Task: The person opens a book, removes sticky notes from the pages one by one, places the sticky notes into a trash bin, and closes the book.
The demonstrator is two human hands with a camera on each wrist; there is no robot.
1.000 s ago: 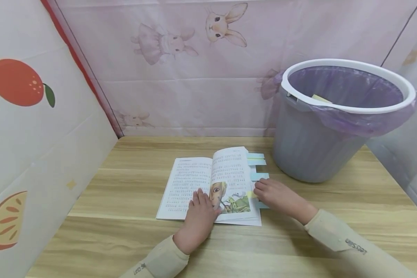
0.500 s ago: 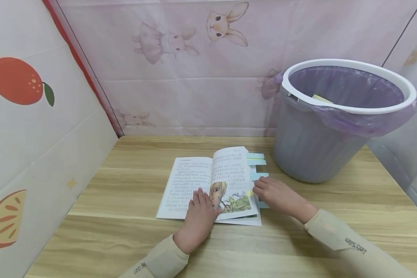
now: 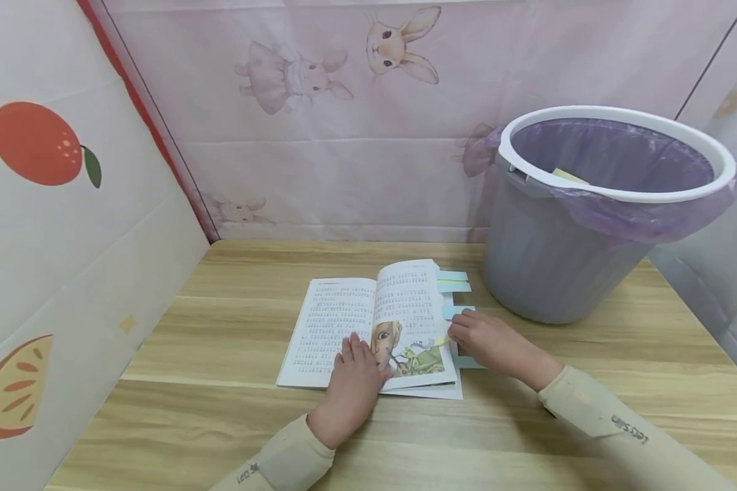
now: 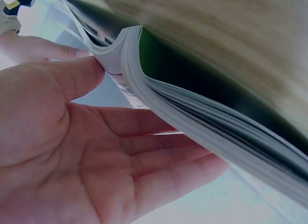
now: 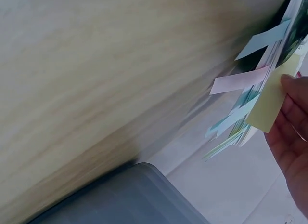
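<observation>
An open book lies on the table, with printed text and a picture at the bottom of its right page. My left hand rests on the pages near the fold, its fingers extended in the left wrist view too. At the right page's outer edge my right hand pinches a yellow sticky note between thumb and fingers; the note still overlaps the page. Several other sticky tabs stick out from that side, among them a pink tab and a light blue tab.
A grey trash bin with a white rim and purple liner stands at the back right, a yellowish piece showing inside. Behind the wooden table hangs a pink rabbit-print curtain; a fruit-print sheet is at the left.
The right page's lower edge has lifted slightly at the outer corner, and the yellow note looks drawn a little outward. My left hand has kept its place on the book.
</observation>
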